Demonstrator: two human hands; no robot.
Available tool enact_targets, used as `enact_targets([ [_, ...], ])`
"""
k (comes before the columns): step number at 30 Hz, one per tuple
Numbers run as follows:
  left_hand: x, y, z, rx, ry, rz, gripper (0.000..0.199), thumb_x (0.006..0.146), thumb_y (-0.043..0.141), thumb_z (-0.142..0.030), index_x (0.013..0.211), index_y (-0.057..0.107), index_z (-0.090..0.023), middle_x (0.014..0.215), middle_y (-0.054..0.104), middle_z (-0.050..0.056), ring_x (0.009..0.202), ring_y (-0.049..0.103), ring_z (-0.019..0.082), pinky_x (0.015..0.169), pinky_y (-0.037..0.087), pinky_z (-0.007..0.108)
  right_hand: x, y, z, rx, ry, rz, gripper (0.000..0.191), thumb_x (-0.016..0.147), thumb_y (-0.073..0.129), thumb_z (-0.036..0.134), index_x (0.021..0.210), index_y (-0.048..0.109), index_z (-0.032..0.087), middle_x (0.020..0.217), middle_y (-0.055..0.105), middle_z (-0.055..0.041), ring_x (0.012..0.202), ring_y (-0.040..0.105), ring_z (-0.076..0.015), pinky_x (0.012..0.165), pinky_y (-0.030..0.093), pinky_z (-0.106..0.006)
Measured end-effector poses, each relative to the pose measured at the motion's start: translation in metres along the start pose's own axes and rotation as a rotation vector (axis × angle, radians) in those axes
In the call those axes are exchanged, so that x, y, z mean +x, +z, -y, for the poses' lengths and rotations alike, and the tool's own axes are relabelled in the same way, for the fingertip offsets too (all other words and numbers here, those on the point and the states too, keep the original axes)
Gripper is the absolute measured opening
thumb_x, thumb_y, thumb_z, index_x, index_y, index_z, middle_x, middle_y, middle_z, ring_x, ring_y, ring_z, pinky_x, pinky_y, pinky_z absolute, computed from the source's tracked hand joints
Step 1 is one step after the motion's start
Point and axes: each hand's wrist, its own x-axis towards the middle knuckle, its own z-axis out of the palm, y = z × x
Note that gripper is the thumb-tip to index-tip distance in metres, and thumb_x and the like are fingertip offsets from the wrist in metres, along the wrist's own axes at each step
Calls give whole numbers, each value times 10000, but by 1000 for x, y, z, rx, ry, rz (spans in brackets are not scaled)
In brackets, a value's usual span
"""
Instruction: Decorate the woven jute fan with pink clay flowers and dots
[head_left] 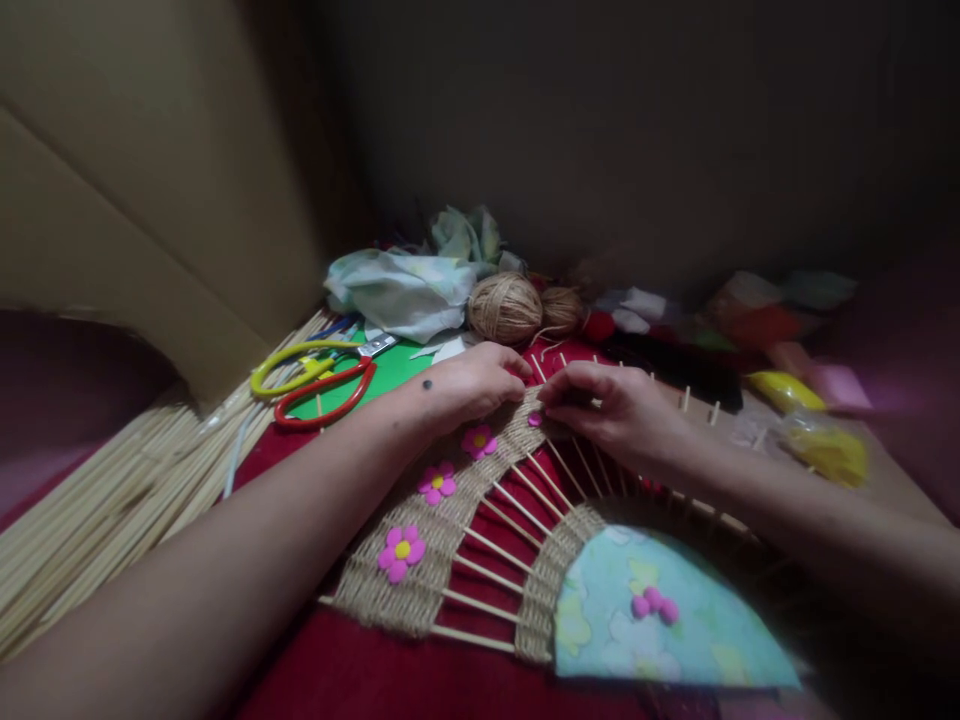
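A fan-shaped piece of thin sticks and woven twine (405,595) lies in front of me. On its outer band are three pink flowers with yellow centres (403,550) and one lone pink petal (535,420). My left hand (484,380) rests at the band's upper edge, fingers slightly bent and apart, holding nothing visible. Beside the petal, my right hand (611,400) has its thumb and fingertips drawn together at the band; anything between them is hidden. Pale blue floral fabric (600,640) covers the fan's base, with several small pink balls (654,603) on it.
Scissors with yellow and red handles (326,385) lie on a green sheet (397,358) at left. Behind are twine balls (504,307) and crumpled fabric (401,290). Loose sticks (97,530) fill the left side. Yellow clay in plastic bags (829,450) sits right, on red cloth's far side.
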Motion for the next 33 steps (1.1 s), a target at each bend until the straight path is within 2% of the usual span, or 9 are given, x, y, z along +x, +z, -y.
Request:
enact_targets([
  [7, -1, -3, -5, 14, -6, 25, 430, 698, 545, -211, 1112, 650, -151, 1027, 689, 54, 942, 601, 194, 793, 432, 248, -6, 5, -3, -117, -111, -43, 109, 749, 681, 93, 839, 668, 154, 769, 710, -14, 660, 644, -123, 611, 511, -228],
  [11, -3, -4, -6, 35, 8, 28, 424, 704, 527, -178, 1106, 652, -124, 1088, 671, 69, 982, 591, 193, 808, 420, 232, -11, 4, -2, -167, -167, -57, 133, 787, 648, 98, 902, 674, 159, 837, 725, -40, 727, 665, -137, 665, 528, -245],
  [16, -3, -3, -6, 35, -9, 15, 440, 689, 534, -197, 1108, 657, -144, 1024, 691, 61, 921, 607, 200, 757, 435, 248, -18, -4, 0, -210, -203, -77, 172, 822, 576, 69, 929, 665, 170, 852, 733, -32, 725, 675, -126, 676, 536, -223],
  [23, -3, -2, -6, 41, -26, 29, 484, 681, 519, -199, 1147, 635, -134, 1005, 691, 72, 899, 605, 200, 760, 434, 255, -22, -5, -5, -312, -309, -127, 217, 852, 505, 63, 940, 676, 165, 922, 722, -65, 816, 672, -154, 727, 546, -268],
  [27, -2, -2, -4, 20, -14, 17, 474, 686, 531, -220, 1144, 634, -155, 1010, 689, 57, 897, 608, 195, 770, 433, 254, -24, -2, -4, -400, -275, -46, 225, 864, 498, 97, 953, 704, 117, 913, 690, -124, 804, 651, -196, 708, 541, -317],
  [33, -3, -3, -7, 18, -21, 38, 459, 695, 520, -186, 1134, 638, -125, 1037, 688, 82, 933, 599, 210, 797, 430, 266, -27, -2, -3, -350, -295, 12, 303, 881, 432, 98, 946, 717, 175, 867, 669, -97, 769, 626, -179, 672, 524, -305],
])
